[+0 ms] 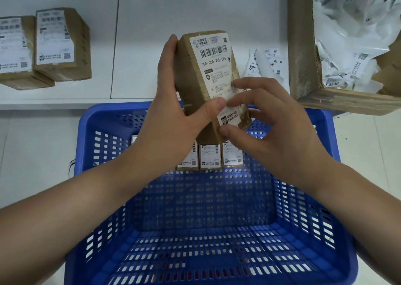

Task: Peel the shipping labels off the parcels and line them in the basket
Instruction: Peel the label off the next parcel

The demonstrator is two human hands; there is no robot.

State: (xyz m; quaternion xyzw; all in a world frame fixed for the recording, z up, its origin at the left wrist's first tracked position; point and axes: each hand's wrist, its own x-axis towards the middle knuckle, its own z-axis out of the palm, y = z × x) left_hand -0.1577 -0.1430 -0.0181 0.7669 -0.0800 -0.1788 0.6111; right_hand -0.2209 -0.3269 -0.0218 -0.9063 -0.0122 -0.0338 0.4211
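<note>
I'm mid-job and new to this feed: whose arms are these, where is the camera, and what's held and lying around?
No machine: a person's bare arms, filmed from a head-worn camera looking down. The left hand grips a brown parcel above a blue basket. The right hand pinches the lower end of its shipping label. Labelled parcels in the basket stand in a row. Two more parcels wait on the white table, beside a cardboard box of white paper scraps.
</note>
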